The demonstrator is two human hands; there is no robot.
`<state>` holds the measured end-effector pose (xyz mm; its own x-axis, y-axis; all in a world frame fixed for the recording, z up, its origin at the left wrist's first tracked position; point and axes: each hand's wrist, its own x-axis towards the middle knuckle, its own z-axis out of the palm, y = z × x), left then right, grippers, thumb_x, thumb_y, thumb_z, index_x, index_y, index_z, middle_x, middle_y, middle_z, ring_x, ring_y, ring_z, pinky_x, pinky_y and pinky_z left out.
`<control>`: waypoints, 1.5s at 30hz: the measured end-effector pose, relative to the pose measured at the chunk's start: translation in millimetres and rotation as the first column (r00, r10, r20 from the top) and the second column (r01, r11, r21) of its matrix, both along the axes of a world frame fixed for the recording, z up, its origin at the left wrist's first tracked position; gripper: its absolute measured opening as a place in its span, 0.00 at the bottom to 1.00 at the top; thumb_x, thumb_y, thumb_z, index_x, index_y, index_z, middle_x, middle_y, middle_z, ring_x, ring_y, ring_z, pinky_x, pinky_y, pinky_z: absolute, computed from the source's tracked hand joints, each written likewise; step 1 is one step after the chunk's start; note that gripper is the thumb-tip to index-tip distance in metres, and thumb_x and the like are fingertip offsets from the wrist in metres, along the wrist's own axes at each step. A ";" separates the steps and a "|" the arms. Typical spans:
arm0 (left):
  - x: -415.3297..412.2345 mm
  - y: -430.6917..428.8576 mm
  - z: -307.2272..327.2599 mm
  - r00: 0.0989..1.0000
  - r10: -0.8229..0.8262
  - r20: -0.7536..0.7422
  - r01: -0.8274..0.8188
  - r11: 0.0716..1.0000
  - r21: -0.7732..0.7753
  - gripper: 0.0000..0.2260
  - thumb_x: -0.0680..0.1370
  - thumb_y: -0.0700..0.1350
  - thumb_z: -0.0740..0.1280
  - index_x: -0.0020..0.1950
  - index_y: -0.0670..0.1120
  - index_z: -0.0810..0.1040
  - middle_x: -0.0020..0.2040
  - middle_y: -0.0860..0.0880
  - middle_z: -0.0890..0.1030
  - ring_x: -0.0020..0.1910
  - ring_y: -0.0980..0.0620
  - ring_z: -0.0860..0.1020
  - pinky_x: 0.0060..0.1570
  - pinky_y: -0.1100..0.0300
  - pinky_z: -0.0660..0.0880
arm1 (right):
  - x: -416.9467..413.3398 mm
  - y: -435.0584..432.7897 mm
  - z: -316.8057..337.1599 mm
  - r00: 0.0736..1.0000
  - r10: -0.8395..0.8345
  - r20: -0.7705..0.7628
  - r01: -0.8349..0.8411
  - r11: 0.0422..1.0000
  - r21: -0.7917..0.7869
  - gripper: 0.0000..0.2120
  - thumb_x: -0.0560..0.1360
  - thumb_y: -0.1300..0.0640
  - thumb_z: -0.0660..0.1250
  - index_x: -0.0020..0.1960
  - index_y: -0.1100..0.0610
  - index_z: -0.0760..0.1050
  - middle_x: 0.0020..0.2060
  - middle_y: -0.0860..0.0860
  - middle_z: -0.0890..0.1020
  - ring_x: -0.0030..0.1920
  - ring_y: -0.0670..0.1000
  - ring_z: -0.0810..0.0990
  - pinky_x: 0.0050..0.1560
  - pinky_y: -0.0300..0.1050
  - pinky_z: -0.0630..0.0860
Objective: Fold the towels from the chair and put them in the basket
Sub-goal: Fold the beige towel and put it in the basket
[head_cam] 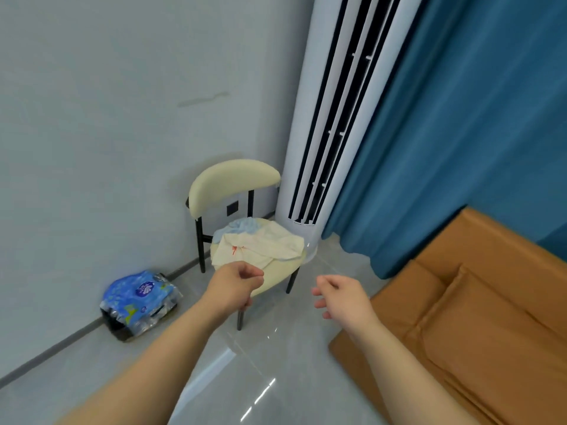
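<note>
Towels lie crumpled on the chair seat, just beyond the left grip. Left grip and right grip are both released, fingers loosely curled, holding nothing.

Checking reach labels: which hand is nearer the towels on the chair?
Left. The left hand is just in front of the towels; the right hand is farther off, to their right.
</note>
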<state>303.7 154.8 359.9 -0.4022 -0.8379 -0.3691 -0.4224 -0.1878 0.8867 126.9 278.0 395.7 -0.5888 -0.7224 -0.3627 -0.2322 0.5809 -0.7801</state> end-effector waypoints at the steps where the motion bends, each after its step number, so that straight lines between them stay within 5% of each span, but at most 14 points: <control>1: -12.0 -0.2 0.9 0.999 0.033 -0.002 -0.033 0.999 0.023 0.02 0.78 0.42 0.70 0.50 0.46 0.82 0.47 0.46 0.82 0.29 0.51 0.75 0.28 0.59 0.74 | -18.1 -2.3 2.5 1.000 0.025 -0.003 -0.025 0.999 0.026 0.12 0.83 0.52 0.60 0.43 0.47 0.76 0.45 0.49 0.85 0.46 0.54 0.85 0.47 0.53 0.82; 6: -59.9 -16.0 3.6 0.980 0.197 0.022 -0.198 0.980 0.032 0.02 0.78 0.42 0.70 0.50 0.46 0.82 0.46 0.46 0.82 0.29 0.51 0.76 0.28 0.61 0.75 | -95.6 -47.7 1.5 0.982 0.188 -0.016 -0.186 0.979 0.083 0.13 0.82 0.52 0.60 0.42 0.50 0.78 0.44 0.52 0.86 0.43 0.54 0.84 0.50 0.56 0.81; 14: -109.5 -87.7 -41.3 0.913 0.402 0.071 -0.407 0.907 0.104 0.03 0.78 0.40 0.69 0.49 0.46 0.81 0.46 0.47 0.82 0.29 0.51 0.75 0.30 0.58 0.75 | -166.6 -174.5 -43.2 0.945 0.300 0.128 -0.311 0.947 0.079 0.09 0.82 0.55 0.61 0.48 0.53 0.79 0.48 0.51 0.85 0.37 0.48 0.81 0.38 0.45 0.79; 18: -143.9 -154.8 -84.2 0.888 0.454 0.081 -0.461 0.871 0.171 0.03 0.78 0.40 0.68 0.50 0.45 0.82 0.47 0.46 0.82 0.30 0.51 0.76 0.30 0.58 0.75 | -206.4 -249.8 -70.0 0.922 0.376 0.095 -0.386 0.914 0.128 0.10 0.83 0.54 0.60 0.54 0.55 0.79 0.49 0.50 0.84 0.44 0.53 0.84 0.46 0.49 0.82; 22: -177.4 -215.5 -123.8 0.834 0.537 0.124 -0.549 0.792 0.266 0.04 0.78 0.38 0.67 0.50 0.42 0.81 0.47 0.45 0.81 0.30 0.50 0.76 0.28 0.60 0.73 | -239.7 -317.0 -98.1 0.870 0.486 0.077 -0.489 0.838 0.243 0.10 0.81 0.54 0.61 0.44 0.52 0.79 0.49 0.53 0.85 0.47 0.55 0.85 0.50 0.52 0.81; 27: -211.9 -260.4 -158.3 0.796 0.578 0.181 -0.598 0.703 0.385 0.05 0.78 0.38 0.66 0.52 0.42 0.81 0.49 0.45 0.81 0.31 0.49 0.77 0.28 0.60 0.74 | -261.8 -377.5 -150.0 0.798 0.597 0.075 -0.585 0.741 0.329 0.22 0.72 0.48 0.59 0.50 0.68 0.75 0.46 0.64 0.81 0.38 0.58 0.80 0.39 0.47 0.71; 31: -231.0 -281.0 -192.9 0.731 0.658 0.182 -0.656 0.604 0.452 0.05 0.77 0.36 0.66 0.51 0.41 0.81 0.49 0.45 0.80 0.30 0.50 0.77 0.27 0.61 0.74 | -260.6 -412.6 -212.7 0.697 0.708 0.117 -0.683 0.604 0.410 0.21 0.70 0.48 0.59 0.46 0.66 0.77 0.34 0.52 0.77 0.37 0.49 0.74 0.38 0.47 0.73; 35: -243.3 -290.6 -250.9 0.668 0.722 0.180 -0.705 0.537 0.463 0.06 0.78 0.37 0.66 0.53 0.42 0.80 0.46 0.45 0.80 0.29 0.50 0.77 0.27 0.61 0.74 | -249.7 -440.3 -282.8 0.597 0.796 0.102 -0.736 0.492 0.464 0.12 0.74 0.55 0.62 0.39 0.61 0.79 0.36 0.54 0.80 0.43 0.58 0.82 0.42 0.47 0.75; 39: -256.8 -289.3 -317.7 0.620 0.767 0.163 -0.734 0.495 0.465 0.06 0.78 0.37 0.66 0.53 0.42 0.80 0.44 0.45 0.79 0.28 0.51 0.76 0.26 0.62 0.74 | -245.3 -451.0 -366.4 0.467 0.884 0.005 -0.738 0.387 0.552 0.13 0.76 0.58 0.65 0.56 0.64 0.81 0.54 0.57 0.83 0.56 0.59 0.81 0.58 0.49 0.78; 45: -275.3 -278.4 -393.5 0.533 0.844 0.062 -0.775 0.458 0.436 0.07 0.78 0.38 0.67 0.55 0.42 0.80 0.44 0.46 0.80 0.26 0.54 0.77 0.26 0.62 0.75 | -240.3 -444.4 -462.4 0.183 0.975 -0.129 -0.737 0.223 0.638 0.08 0.75 0.52 0.64 0.51 0.54 0.77 0.50 0.52 0.81 0.45 0.56 0.79 0.41 0.44 0.75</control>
<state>28.3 -123.6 -33.6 0.3099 -0.6194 -0.7214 0.2214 -0.6908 0.6883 -113.5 -166.4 -66.7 0.1890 -0.7270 -0.6601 -0.9781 -0.0798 -0.1921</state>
